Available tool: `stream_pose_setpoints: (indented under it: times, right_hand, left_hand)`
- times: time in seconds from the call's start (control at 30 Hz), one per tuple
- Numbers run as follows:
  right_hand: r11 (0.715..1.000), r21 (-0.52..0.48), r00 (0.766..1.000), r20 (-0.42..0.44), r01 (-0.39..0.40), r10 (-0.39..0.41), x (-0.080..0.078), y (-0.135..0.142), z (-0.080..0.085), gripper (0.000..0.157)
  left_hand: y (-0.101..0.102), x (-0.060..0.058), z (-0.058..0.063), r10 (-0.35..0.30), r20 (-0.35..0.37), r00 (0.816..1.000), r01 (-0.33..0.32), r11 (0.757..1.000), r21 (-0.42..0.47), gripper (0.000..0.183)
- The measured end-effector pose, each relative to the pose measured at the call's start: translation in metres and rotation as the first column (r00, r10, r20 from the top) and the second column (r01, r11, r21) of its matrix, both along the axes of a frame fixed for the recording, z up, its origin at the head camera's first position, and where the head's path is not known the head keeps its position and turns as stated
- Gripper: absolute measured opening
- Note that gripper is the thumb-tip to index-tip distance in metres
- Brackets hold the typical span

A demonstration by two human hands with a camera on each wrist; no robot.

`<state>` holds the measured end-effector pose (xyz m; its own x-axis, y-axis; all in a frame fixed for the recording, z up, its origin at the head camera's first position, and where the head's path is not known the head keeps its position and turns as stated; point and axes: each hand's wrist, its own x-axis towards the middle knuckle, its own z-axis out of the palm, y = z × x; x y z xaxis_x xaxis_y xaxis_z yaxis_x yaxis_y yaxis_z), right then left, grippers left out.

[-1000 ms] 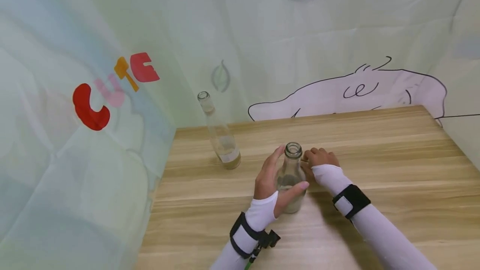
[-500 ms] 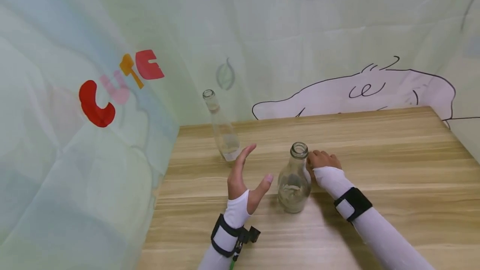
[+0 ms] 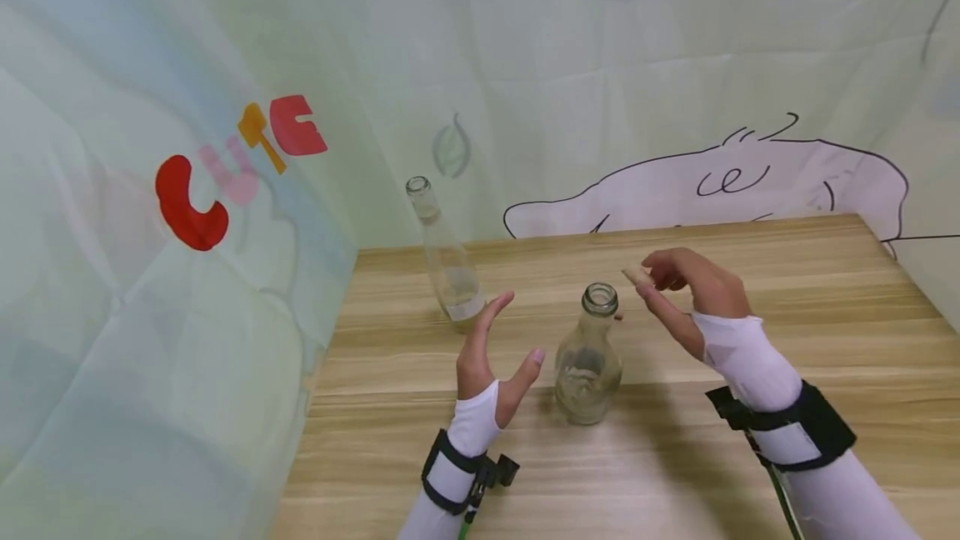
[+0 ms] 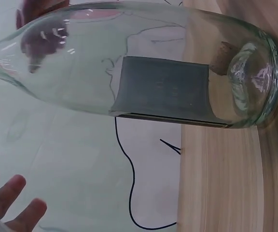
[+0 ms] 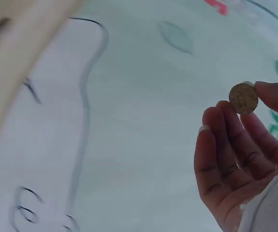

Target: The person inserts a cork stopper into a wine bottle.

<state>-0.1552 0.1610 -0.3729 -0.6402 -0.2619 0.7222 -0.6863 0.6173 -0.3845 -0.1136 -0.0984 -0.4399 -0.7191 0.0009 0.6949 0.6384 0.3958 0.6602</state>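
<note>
A clear glass bottle [image 3: 587, 365] with a dark rectangular label [image 4: 163, 89] stands upright near the middle of the table, its mouth uncovered. To its left, my left hand [image 3: 487, 365] is held with fingers straight and thumb spread, apart from the glass. Thumb and fingertips of my right hand [image 3: 705, 290] pinch a small cork [image 3: 637, 276], raised to the right of the bottle's mouth. Its round end [image 5: 243, 98] faces the right wrist camera. Another cork [image 4: 224, 58], brown, lies on the table behind the bottle, mostly hidden by it in the head view.
A second, taller clear bottle [image 3: 447, 265] with a slim neck stands at the back left of the wooden table [image 3: 787, 290]. Printed cloth hangs behind the table [image 3: 360, 65] and along its left side. Straps with small cameras sit on both wrists.
My left hand has let go of the bottle and moved left. My right hand has risen from behind the bottle and moved right, with the cork now between its fingertips.
</note>
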Motion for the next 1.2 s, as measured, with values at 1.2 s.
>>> stream_pose_setpoints:
  times: [1.2]
  right_hand:
    - [0.952,0.075,0.882,-0.362,-0.296,0.302,0.049,-0.052,0.113,0.023]
  left_hand:
    - [0.014,0.002,-0.002,-0.052,-0.057,0.997,0.051,0.999,-0.019,0.056]
